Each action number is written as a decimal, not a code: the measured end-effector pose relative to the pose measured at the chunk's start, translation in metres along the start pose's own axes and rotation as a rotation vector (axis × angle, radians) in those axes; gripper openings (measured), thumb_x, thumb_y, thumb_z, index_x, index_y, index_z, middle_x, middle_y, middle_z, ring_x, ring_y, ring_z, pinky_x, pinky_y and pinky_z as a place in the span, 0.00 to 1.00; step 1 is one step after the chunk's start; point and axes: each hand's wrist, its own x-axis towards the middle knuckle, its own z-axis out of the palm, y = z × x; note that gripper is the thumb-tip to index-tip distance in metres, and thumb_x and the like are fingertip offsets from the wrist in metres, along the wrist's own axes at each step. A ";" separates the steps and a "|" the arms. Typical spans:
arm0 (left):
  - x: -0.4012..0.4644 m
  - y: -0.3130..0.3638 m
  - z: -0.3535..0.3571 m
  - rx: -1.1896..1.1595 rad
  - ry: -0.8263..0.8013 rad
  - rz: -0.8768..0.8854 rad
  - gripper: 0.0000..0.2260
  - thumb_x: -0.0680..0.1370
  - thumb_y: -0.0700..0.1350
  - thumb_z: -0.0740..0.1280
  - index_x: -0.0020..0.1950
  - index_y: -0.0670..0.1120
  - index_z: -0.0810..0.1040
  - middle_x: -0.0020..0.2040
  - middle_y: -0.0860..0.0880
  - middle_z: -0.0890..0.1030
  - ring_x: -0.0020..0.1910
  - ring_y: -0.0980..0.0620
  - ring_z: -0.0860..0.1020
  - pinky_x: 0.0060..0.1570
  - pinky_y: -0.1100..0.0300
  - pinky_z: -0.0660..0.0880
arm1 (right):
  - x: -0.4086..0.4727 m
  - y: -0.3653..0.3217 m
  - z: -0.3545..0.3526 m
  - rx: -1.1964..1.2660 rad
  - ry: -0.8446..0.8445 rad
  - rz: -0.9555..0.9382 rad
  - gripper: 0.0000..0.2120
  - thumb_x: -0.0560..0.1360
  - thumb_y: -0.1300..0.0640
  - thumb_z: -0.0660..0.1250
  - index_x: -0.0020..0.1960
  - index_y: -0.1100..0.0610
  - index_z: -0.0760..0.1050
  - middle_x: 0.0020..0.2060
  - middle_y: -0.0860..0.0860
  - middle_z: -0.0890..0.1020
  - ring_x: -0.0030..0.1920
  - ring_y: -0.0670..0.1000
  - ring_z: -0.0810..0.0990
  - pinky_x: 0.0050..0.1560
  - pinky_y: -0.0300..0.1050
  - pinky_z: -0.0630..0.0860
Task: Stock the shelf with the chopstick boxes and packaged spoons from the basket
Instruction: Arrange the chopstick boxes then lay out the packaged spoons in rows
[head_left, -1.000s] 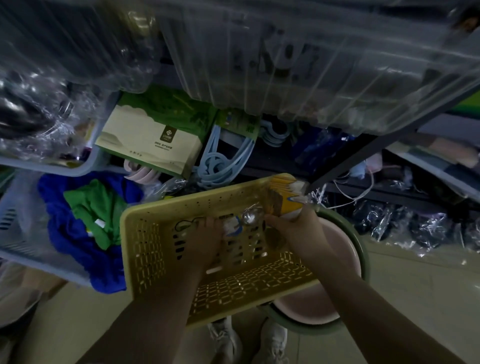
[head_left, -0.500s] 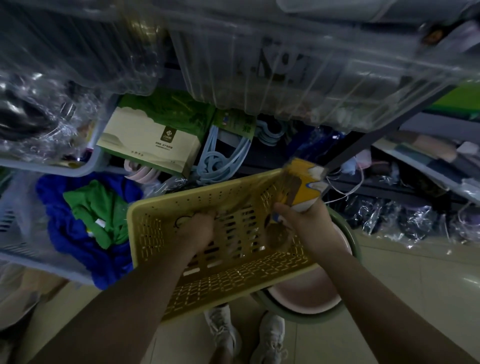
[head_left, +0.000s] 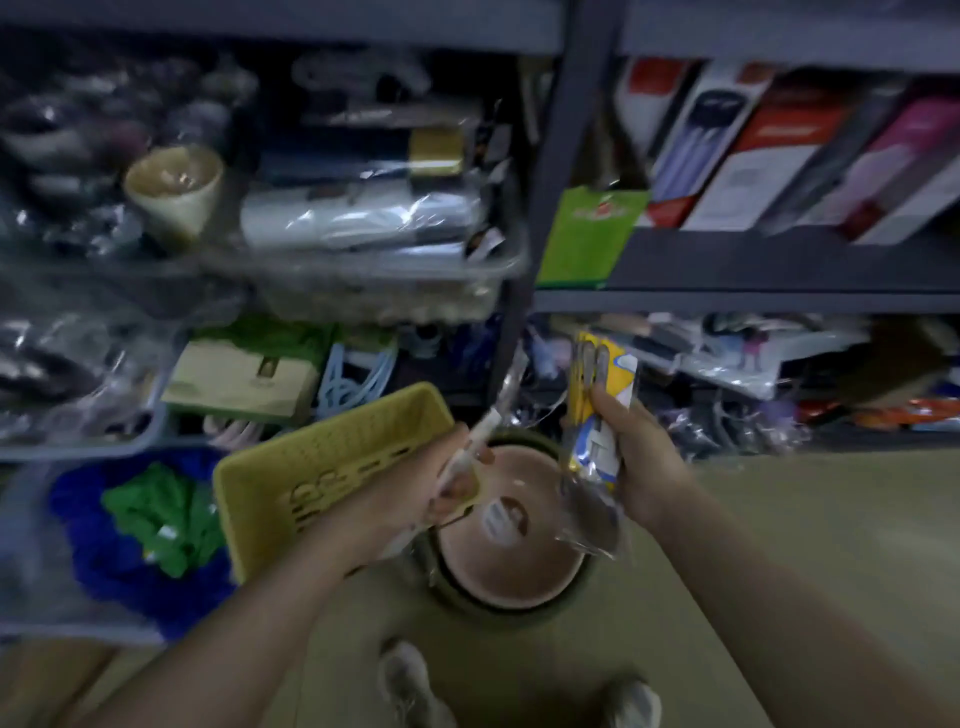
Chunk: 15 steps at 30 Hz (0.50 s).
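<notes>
Taking the yellow basket (head_left: 332, 467) as the landmark: far to its left, blue and green cloth (head_left: 150, 519) is lying in a clear bin low on the shelf (head_left: 550, 156). Above the basket, a pale box with a green top (head_left: 244, 379) is sitting beside light blue hangers (head_left: 358, 374), and higher still a cream cup (head_left: 174, 189) is standing among wrapped goods, all blurred.

The left hand (head_left: 415, 499) is hovering over the basket's right edge, fingers curled closed around a packaged spoon (head_left: 483, 431) whose clear wrapper is pointing up and to the right. Just right of the basket, a pink basin inside a green one (head_left: 509, 540) is resting on the floor.

Further right, the right hand (head_left: 639, 457) is gripping a yellow chopstick box (head_left: 600, 395) upright, thumb pressed across its front; a crinkled clear packet (head_left: 592, 514) is hanging below it, though its contents are too blurred to tell. Up and right of the basket, red, white and pink boxes (head_left: 779, 150) are leaning in a row on the shelf.
</notes>
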 end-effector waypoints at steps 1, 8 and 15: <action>0.001 0.009 0.022 0.031 -0.017 0.035 0.15 0.81 0.50 0.54 0.41 0.44 0.73 0.24 0.53 0.64 0.21 0.57 0.59 0.31 0.57 0.55 | -0.011 -0.015 -0.016 0.056 0.009 0.023 0.09 0.79 0.54 0.59 0.48 0.55 0.77 0.28 0.49 0.83 0.27 0.47 0.82 0.30 0.37 0.79; 0.028 0.082 0.203 0.323 0.075 0.482 0.04 0.77 0.44 0.64 0.44 0.52 0.73 0.33 0.58 0.76 0.29 0.67 0.73 0.33 0.70 0.69 | -0.067 -0.126 -0.161 0.236 0.047 -0.058 0.18 0.78 0.50 0.59 0.40 0.58 0.82 0.30 0.51 0.84 0.28 0.49 0.83 0.31 0.40 0.81; 0.071 0.170 0.368 0.050 0.122 0.589 0.06 0.76 0.36 0.64 0.46 0.48 0.73 0.42 0.49 0.78 0.38 0.51 0.76 0.43 0.54 0.73 | -0.083 -0.243 -0.298 0.201 0.140 -0.175 0.09 0.76 0.63 0.57 0.40 0.60 0.72 0.29 0.57 0.78 0.26 0.54 0.80 0.27 0.40 0.77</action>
